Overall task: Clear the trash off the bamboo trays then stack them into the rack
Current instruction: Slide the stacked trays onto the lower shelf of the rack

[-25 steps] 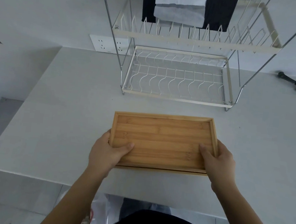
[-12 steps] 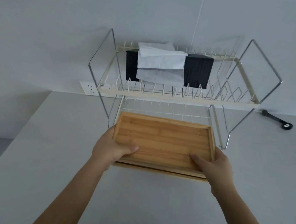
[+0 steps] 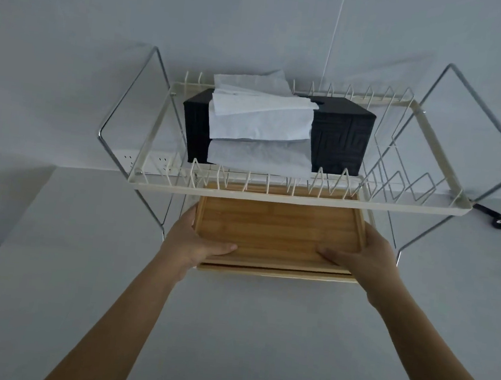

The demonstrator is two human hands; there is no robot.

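Two stacked bamboo trays (image 3: 276, 229) are held flat between both hands, with their far half under the upper shelf of the wire rack (image 3: 298, 193). My left hand (image 3: 191, 242) grips the trays' left edge, thumb lying on the top tray's floor. My right hand (image 3: 366, 254) grips the right edge the same way. The top tray looks bare inside. The lower tray shows only as a thin edge at the front. The rack's lower shelf is hidden behind the trays.
A black tissue box (image 3: 338, 137) with white tissues hanging out stands on the rack's upper shelf. A black handle-like tool (image 3: 496, 217) lies on the white table (image 3: 228, 326) at the far right. A wall socket (image 3: 144, 160) sits behind the rack's left side.
Both hands lifted the stacked trays from the table and pushed them forward, so their far half now lies under the rack's upper shelf. The camera tilted up towards the rack.
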